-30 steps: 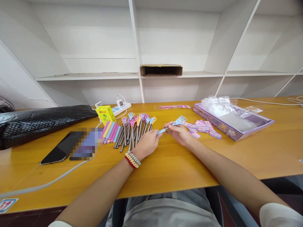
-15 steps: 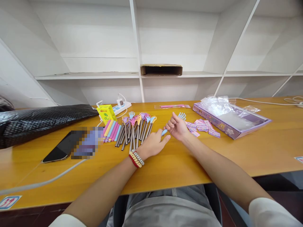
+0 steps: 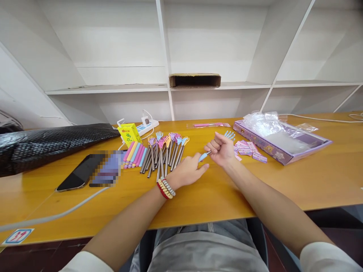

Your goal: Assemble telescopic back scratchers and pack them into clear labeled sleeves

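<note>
Two hands | right hand fisted round blue scratcher | left hand pinching its handle tip

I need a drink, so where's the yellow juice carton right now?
In the head view, the yellow juice carton stands left of centre on the wooden table, between the white power strip and the pastel sleeves.

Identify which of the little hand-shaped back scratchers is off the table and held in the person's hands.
The light blue scratcher: the right hand is fisted round its shaft and the left hand pinches its blue grip. The others lie bunched on the table.
</note>
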`<state>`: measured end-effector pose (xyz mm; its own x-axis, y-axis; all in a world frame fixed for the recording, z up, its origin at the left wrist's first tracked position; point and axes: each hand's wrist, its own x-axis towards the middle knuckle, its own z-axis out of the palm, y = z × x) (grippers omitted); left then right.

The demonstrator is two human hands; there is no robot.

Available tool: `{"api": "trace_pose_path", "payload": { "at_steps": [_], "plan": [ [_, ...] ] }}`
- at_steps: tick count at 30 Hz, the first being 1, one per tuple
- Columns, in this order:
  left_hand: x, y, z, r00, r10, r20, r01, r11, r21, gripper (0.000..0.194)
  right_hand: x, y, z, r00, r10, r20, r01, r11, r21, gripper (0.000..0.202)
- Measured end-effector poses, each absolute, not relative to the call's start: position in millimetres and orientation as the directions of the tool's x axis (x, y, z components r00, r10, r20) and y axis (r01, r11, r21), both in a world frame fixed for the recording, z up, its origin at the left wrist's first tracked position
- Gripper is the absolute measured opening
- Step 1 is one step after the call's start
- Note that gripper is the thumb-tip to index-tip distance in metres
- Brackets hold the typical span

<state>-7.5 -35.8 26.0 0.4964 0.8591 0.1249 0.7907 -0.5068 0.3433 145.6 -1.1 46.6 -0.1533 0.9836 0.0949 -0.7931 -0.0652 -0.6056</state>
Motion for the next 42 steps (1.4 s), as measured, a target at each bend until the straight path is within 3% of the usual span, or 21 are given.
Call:
{"api": "trace_pose_path", "payload": {
  "at_steps": [7,11,14,18,24,31,35,42],
  "plan": [
    [-14,-34,21,0.529,0.841,0.114,0.8,-0.539,0.263,0.037,207,22,56,0.134,0.99,0.049,-0.852,0.14,-0.505,0.04],
    [-19,-26,13,0.491,0.856,0.159,0.823,-0.516,0.238,0.04,197,23,43,0.072,0.995,0.075,-0.849,0.101,-0.519,0.029],
    [-20,-20,9,0.466,0.861,0.203,0.834,-0.504,0.224,0.035,163,13,30,-0.066,0.993,0.096,-0.812,0.002,-0.583,0.021],
    [-18,-18,8,0.482,0.843,0.24,0.802,-0.534,0.266,0.031,127,-1,18,-0.212,0.968,0.133,-0.788,-0.089,-0.61,0.028],
    [-13,-28,15,0.504,0.844,0.185,0.804,-0.536,0.256,0.035,132,-2,22,-0.189,0.977,0.102,-0.751,-0.076,-0.656,0.049],
    [-4,-36,31,0.517,0.839,0.171,0.792,-0.544,0.276,0.036,146,1,45,-0.105,0.992,0.063,-0.738,-0.036,-0.673,0.056],
    [-6,-34,28,0.501,0.85,0.166,0.799,-0.527,0.287,0.039,149,1,42,-0.173,0.983,0.067,-0.74,-0.085,-0.667,0.052],
    [-12,-24,15,0.435,0.873,0.219,0.801,-0.487,0.348,0.034,135,-1,30,-0.222,0.97,0.102,-0.755,-0.105,-0.648,0.025]
  ]
}}
